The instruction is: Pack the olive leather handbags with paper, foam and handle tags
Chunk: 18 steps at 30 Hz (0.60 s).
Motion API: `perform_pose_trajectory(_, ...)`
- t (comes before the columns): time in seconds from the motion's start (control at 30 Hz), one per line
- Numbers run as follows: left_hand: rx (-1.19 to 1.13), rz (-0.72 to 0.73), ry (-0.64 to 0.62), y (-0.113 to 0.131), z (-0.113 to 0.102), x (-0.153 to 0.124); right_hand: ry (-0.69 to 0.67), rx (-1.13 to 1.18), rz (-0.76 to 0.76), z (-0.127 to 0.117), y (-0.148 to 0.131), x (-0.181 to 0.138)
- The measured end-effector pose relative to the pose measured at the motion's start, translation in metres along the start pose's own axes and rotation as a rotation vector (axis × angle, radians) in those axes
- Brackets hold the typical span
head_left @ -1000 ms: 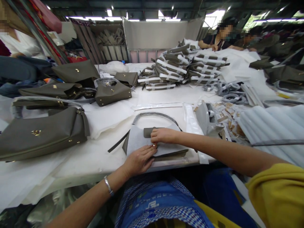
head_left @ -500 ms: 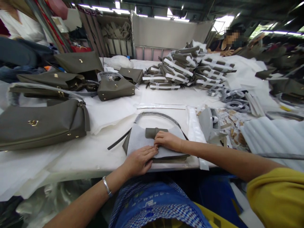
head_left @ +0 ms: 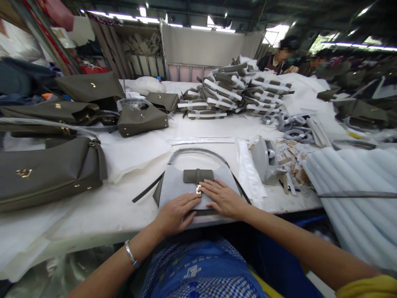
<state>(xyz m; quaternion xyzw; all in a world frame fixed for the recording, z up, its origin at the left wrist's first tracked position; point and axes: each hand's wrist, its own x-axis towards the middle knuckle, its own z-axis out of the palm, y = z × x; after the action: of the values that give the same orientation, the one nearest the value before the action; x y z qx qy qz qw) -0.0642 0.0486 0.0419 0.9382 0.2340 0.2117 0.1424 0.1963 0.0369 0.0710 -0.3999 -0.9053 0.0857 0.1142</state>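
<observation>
Pressing wrapped bag flat: left hand, right hand, fingers spread, gripping nothing

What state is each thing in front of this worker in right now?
Left hand: open, flat on the bag.
Right hand: open, flat on the bag.
Bag: lying flat, wrapped in grey sheet, tab over it.
Large bag: on its side, unwrapped.
Pile: stacked, banded in white.

- It was a handbag factory floor with a long white-covered worktable.
- Olive-grey leather handbags with gold fittings lay at the left; a small olive-grey bag in grey wrapping paper lay nearest.
- Olive bag parts banded in white and rolls of white foam sheet were piled up.
- Other workers sat farther along.
</observation>
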Motion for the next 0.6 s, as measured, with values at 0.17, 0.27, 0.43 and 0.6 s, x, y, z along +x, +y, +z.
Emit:
perform_pose_trajectory(0.17,0.318,0.077,0.009,0.005,0.011,0.003,0.009,-0.064,0.005,0.013,-0.001,-0.01)
perform_pose_trajectory(0.27,0.499,0.087,0.07,0.005,0.024,0.002,0.037,-0.08,-0.014,0.012,0.0,-0.008)
perform_pose_trajectory(0.43,0.512,0.124,0.14,-0.004,0.038,-0.004,0.103,-0.098,-0.012,0.004,0.002,-0.015)
perform_pose_trajectory(0.6,0.44,0.131,0.173,-0.012,0.044,-0.005,0.34,-0.043,0.186,-0.023,0.007,-0.064)
